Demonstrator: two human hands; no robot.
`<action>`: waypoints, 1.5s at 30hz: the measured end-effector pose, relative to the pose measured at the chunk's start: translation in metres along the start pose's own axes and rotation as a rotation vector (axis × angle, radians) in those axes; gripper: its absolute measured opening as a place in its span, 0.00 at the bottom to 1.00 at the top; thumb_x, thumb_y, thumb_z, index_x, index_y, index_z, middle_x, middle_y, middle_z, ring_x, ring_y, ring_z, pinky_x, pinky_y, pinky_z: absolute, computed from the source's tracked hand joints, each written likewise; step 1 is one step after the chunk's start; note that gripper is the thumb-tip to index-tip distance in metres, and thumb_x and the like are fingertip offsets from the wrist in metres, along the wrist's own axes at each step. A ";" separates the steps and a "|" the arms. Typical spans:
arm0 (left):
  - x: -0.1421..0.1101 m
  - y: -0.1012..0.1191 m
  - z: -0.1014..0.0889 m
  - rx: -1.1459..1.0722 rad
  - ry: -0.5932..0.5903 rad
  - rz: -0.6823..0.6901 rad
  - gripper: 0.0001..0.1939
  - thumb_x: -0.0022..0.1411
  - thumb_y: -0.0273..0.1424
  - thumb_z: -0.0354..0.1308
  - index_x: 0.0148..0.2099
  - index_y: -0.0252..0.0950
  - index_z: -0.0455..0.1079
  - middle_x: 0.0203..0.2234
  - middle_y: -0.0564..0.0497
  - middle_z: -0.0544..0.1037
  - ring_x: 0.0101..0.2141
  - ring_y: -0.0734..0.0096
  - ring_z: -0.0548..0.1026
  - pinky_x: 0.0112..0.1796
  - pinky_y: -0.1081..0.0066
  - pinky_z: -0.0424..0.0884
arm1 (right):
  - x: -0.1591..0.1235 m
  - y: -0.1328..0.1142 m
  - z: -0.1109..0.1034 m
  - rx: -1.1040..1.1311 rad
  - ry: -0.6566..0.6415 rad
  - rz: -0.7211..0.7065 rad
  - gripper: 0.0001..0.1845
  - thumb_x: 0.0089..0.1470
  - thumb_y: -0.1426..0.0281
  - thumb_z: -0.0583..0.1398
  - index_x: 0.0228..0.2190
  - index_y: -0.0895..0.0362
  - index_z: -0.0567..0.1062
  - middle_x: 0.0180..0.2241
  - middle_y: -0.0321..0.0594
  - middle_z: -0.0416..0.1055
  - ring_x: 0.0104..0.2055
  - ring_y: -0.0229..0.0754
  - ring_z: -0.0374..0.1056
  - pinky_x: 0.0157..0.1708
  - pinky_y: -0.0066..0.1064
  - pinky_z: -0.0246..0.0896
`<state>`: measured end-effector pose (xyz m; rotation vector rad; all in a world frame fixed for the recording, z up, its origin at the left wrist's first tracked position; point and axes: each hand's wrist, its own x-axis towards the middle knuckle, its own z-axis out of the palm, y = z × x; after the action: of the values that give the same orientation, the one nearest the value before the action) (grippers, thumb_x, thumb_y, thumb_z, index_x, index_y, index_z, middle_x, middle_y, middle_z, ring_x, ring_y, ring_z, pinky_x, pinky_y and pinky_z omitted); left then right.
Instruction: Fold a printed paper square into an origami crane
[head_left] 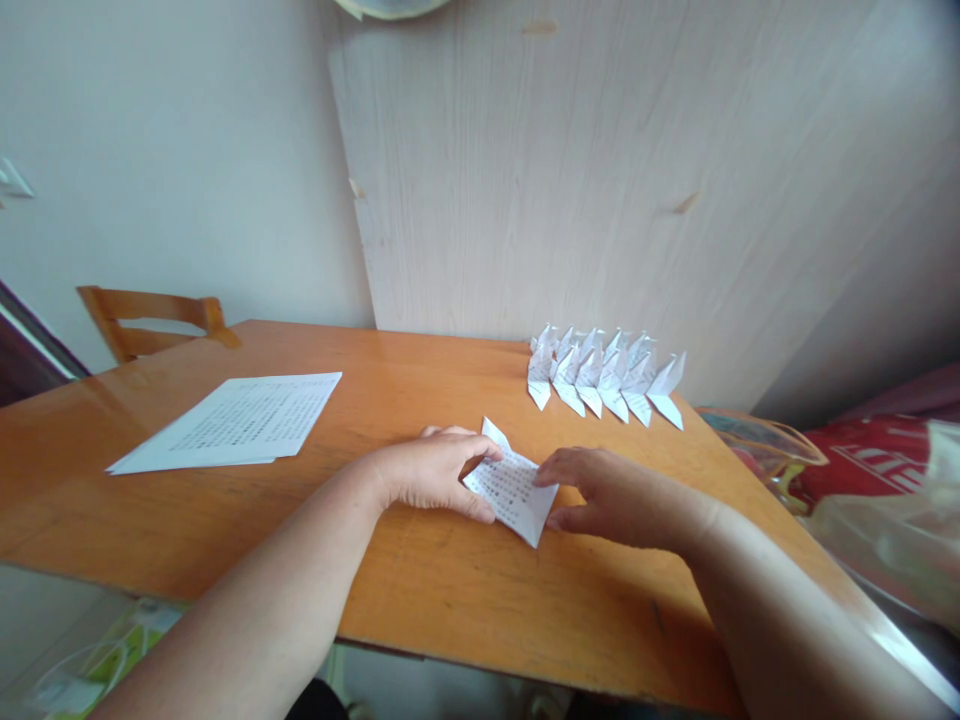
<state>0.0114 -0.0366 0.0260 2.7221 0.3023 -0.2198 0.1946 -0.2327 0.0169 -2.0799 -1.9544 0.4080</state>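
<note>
A folded piece of printed paper (511, 488) lies at an angle on the wooden table, between my two hands. One narrow pointed flap sticks up from its far end. My left hand (439, 472) is at its left corner, with the fingertips on the upper edge and the thumb along the lower edge. At the right corner, my right hand (600, 492) has its fingertips on the paper and its thumb close beside the edge. The undersides of the fingers are hidden. Behind the hands stand several folded paper pieces (589, 375) in two rows, their pointed ends up.
A stack of printed sheets (244, 420) lies at the left of the table (420, 600). A wooden chair (157, 310) stands beyond the far left edge. Pale panelling (525, 180) backs the table. Red and clear plastic bags (862, 465) sit past the right edge.
</note>
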 end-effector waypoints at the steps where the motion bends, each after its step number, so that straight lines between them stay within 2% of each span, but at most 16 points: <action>1: 0.000 0.000 0.000 0.005 0.000 0.006 0.40 0.49 0.54 0.66 0.63 0.52 0.63 0.57 0.50 0.71 0.56 0.51 0.66 0.54 0.59 0.61 | 0.000 0.000 0.000 -0.002 -0.002 -0.001 0.22 0.51 0.68 0.65 0.50 0.53 0.78 0.50 0.44 0.76 0.49 0.49 0.72 0.54 0.39 0.63; 10: 0.000 0.000 0.002 0.003 0.000 0.024 0.37 0.53 0.57 0.61 0.62 0.52 0.64 0.56 0.50 0.71 0.55 0.51 0.66 0.55 0.58 0.60 | 0.000 -0.001 -0.001 -0.001 -0.014 0.001 0.23 0.52 0.66 0.65 0.51 0.52 0.78 0.50 0.44 0.75 0.49 0.50 0.71 0.54 0.40 0.63; 16: 0.001 0.001 0.003 0.011 0.008 0.032 0.37 0.51 0.55 0.64 0.61 0.53 0.64 0.53 0.50 0.72 0.54 0.52 0.67 0.54 0.58 0.60 | -0.001 -0.002 -0.001 -0.001 -0.010 0.009 0.24 0.52 0.66 0.64 0.51 0.53 0.78 0.51 0.44 0.75 0.50 0.50 0.71 0.54 0.40 0.63; 22: 0.000 0.004 0.003 0.020 0.014 0.045 0.37 0.50 0.54 0.65 0.60 0.52 0.64 0.54 0.51 0.72 0.56 0.52 0.66 0.56 0.58 0.57 | 0.000 -0.002 -0.002 0.006 -0.011 0.008 0.23 0.51 0.67 0.65 0.51 0.52 0.78 0.50 0.44 0.75 0.50 0.51 0.71 0.54 0.40 0.63; 29: -0.001 0.008 0.004 0.018 0.016 0.065 0.32 0.55 0.53 0.62 0.59 0.49 0.65 0.54 0.52 0.73 0.57 0.53 0.65 0.60 0.54 0.50 | -0.001 -0.002 -0.001 -0.012 -0.003 0.004 0.23 0.51 0.68 0.65 0.50 0.51 0.78 0.49 0.43 0.76 0.49 0.49 0.72 0.53 0.38 0.64; 34: 0.001 0.005 0.008 0.033 0.034 0.053 0.37 0.51 0.55 0.63 0.60 0.48 0.64 0.57 0.48 0.71 0.58 0.50 0.65 0.61 0.51 0.48 | 0.000 0.000 -0.001 0.005 -0.015 0.016 0.23 0.52 0.66 0.65 0.51 0.53 0.78 0.50 0.44 0.75 0.49 0.50 0.71 0.53 0.40 0.63; 37: 0.001 0.007 0.008 0.040 0.025 0.069 0.35 0.52 0.51 0.64 0.60 0.48 0.64 0.57 0.50 0.71 0.58 0.50 0.64 0.62 0.50 0.47 | 0.001 -0.001 -0.001 0.008 -0.013 0.010 0.23 0.52 0.66 0.65 0.51 0.54 0.78 0.50 0.45 0.75 0.49 0.51 0.71 0.53 0.40 0.63; 42: -0.001 0.015 0.011 0.032 0.026 0.061 0.28 0.56 0.38 0.59 0.59 0.48 0.62 0.60 0.50 0.69 0.61 0.51 0.62 0.63 0.44 0.42 | 0.000 -0.003 -0.001 0.006 -0.004 0.006 0.22 0.52 0.65 0.64 0.50 0.54 0.79 0.50 0.45 0.75 0.49 0.51 0.71 0.52 0.40 0.63; 45: -0.002 0.018 0.014 0.013 0.044 0.025 0.27 0.59 0.37 0.55 0.61 0.46 0.60 0.61 0.48 0.67 0.63 0.52 0.60 0.64 0.42 0.39 | 0.000 -0.004 -0.001 -0.002 0.007 0.002 0.22 0.53 0.65 0.64 0.50 0.53 0.79 0.49 0.45 0.75 0.49 0.51 0.71 0.52 0.39 0.63</action>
<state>0.0124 -0.0587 0.0196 2.7450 0.2796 -0.1549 0.1911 -0.2326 0.0195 -2.0824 -1.9495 0.3992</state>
